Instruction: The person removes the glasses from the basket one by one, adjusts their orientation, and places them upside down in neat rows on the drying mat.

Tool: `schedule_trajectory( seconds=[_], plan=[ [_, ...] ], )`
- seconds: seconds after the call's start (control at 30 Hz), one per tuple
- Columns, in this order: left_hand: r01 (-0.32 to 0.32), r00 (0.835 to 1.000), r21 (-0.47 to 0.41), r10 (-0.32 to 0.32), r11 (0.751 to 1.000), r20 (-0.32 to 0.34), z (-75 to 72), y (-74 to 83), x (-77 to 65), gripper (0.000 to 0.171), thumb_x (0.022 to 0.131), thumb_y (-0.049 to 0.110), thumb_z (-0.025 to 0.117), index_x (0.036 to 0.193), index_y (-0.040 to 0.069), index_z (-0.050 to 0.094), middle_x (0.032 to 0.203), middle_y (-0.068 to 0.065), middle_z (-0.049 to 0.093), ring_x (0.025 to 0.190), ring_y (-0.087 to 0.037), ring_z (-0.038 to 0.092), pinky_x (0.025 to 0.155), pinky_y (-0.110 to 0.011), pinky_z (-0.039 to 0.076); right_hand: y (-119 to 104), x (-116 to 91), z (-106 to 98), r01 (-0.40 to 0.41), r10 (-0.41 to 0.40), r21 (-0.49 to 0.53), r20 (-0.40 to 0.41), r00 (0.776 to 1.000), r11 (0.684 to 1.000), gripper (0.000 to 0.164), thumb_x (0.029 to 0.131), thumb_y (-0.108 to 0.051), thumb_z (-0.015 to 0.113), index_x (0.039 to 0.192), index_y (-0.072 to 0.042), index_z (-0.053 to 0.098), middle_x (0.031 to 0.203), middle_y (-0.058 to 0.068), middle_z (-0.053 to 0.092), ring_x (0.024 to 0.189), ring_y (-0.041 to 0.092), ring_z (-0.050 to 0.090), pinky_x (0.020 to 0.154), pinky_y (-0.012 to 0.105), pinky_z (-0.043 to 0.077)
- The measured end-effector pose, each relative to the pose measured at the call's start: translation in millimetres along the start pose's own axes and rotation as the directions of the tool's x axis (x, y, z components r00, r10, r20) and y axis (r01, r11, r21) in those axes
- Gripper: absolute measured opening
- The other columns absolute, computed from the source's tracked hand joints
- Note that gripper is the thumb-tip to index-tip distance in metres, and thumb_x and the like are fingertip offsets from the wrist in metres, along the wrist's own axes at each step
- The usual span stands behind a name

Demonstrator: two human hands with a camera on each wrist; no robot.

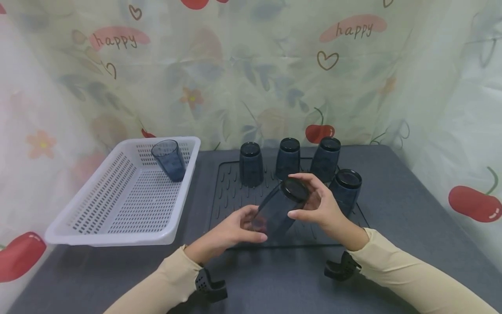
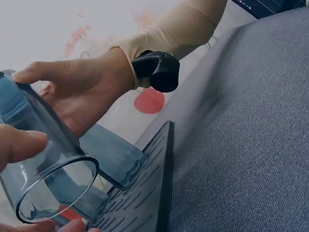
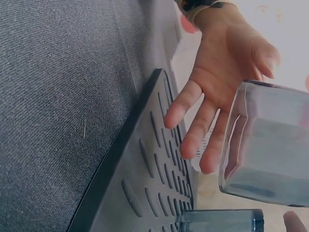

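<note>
A tilted, clear blue-grey drinking glass [image 1: 274,216] is held above the front of a black ribbed drying mat [image 1: 224,198]. Its dark base points up and right; its open mouth faces down and left. My right hand [image 1: 327,213] grips it near the base, thumb on the near side. Around the mouth end is my left hand [image 1: 229,226], thumb and fingers spread to either side of the rim. In the right wrist view the left hand's fingers [image 3: 193,140] look long and extended, partly behind the glass [image 3: 270,145].
Several glasses [image 1: 251,165] stand upside down on the mat, one [image 1: 345,192] just behind my right hand. At left, a white perforated plastic basket [image 1: 186,192] contains another glass [image 1: 171,161], leaning at its far right. A patterned curtain [image 1: 235,87] hangs behind the grey-covered table [image 1: 274,283].
</note>
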State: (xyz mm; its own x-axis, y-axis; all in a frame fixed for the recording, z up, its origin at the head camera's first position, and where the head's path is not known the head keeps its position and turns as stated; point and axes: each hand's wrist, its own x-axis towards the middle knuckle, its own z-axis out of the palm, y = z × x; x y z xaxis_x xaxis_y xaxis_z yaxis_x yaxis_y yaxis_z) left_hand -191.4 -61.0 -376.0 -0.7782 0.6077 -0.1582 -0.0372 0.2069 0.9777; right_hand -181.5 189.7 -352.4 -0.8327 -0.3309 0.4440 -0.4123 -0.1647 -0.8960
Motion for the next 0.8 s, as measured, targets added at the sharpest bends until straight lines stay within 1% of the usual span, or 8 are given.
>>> schedule_trajectory(
  seconds=[0.13,0.2,0.3,0.47,0.6,0.8],
  plan=[
    [0.003,1.0,0.01,-0.003,1.0,0.002,-1.2,-1.3,0.1,0.078,0.082,0.015,0.076,0.146,0.003,0.032,0.13,-0.014,0.057,0.116,-0.026,0.06,0.094,-0.039,0.051,0,0,-1,-0.021,0.021,-0.012,-0.008,1.0,1.0,0.067,0.078,0.008,0.072,0.137,-0.01,0.045,0.132,0.001,0.051,0.112,0.01,0.055,0.074,0.022,0.053],
    [0.007,1.0,0.014,-0.007,1.0,0.007,-2.1,-1.8,-0.3,0.076,0.082,0.013,0.075,0.145,0.003,0.033,0.13,-0.016,0.056,0.117,-0.027,0.06,0.093,-0.039,0.052,0,0,-1,-0.033,0.032,-0.019,-0.012,0.999,0.999,0.069,0.078,0.008,0.072,0.138,-0.009,0.044,0.132,0.002,0.05,0.111,0.01,0.054,0.073,0.023,0.052],
    [0.01,1.0,0.042,-0.01,0.999,0.011,-3.6,-1.7,-1.4,0.067,0.084,0.012,0.073,0.141,0.002,0.039,0.127,-0.017,0.057,0.113,-0.027,0.061,0.09,-0.038,0.053,-1,0,-2,-0.048,0.048,-0.024,-0.019,0.999,0.999,0.071,0.077,0.009,0.073,0.139,-0.008,0.043,0.133,0.002,0.05,0.112,0.01,0.054,0.075,0.023,0.053],
    [0.026,1.0,0.114,-0.027,0.993,0.01,-6.2,-1.5,-4.0,0.055,0.089,0.019,0.068,0.137,0.001,0.046,0.12,-0.014,0.061,0.106,-0.022,0.063,0.089,-0.038,0.055,-2,0,-3,-0.074,0.072,-0.053,-0.025,0.997,0.996,0.073,0.077,0.007,0.074,0.141,-0.008,0.043,0.133,0.001,0.051,0.111,0.011,0.055,0.076,0.024,0.054],
    [0.038,0.998,0.123,-0.043,0.992,0.037,-9.2,-2.1,-5.9,0.051,0.092,0.02,0.064,0.136,0.001,0.047,0.12,-0.014,0.062,0.107,-0.021,0.063,0.091,-0.039,0.054,-3,1,-3,-0.08,0.078,-0.09,-0.024,0.997,0.993,0.072,0.076,0.006,0.075,0.14,-0.008,0.044,0.134,0.001,0.052,0.108,0.011,0.055,0.073,0.025,0.053],
    [0.039,0.994,0.12,-0.05,0.992,0.092,-14.4,-1.0,-12.3,0.044,0.095,0.02,0.061,0.134,0.003,0.05,0.122,-0.016,0.063,0.109,-0.023,0.063,0.093,-0.039,0.053,-4,1,-4,-0.093,0.088,-0.129,-0.039,0.995,0.987,0.072,0.076,0.006,0.075,0.14,-0.008,0.045,0.132,0.002,0.052,0.107,0.012,0.055,0.075,0.024,0.052]
  ],
)
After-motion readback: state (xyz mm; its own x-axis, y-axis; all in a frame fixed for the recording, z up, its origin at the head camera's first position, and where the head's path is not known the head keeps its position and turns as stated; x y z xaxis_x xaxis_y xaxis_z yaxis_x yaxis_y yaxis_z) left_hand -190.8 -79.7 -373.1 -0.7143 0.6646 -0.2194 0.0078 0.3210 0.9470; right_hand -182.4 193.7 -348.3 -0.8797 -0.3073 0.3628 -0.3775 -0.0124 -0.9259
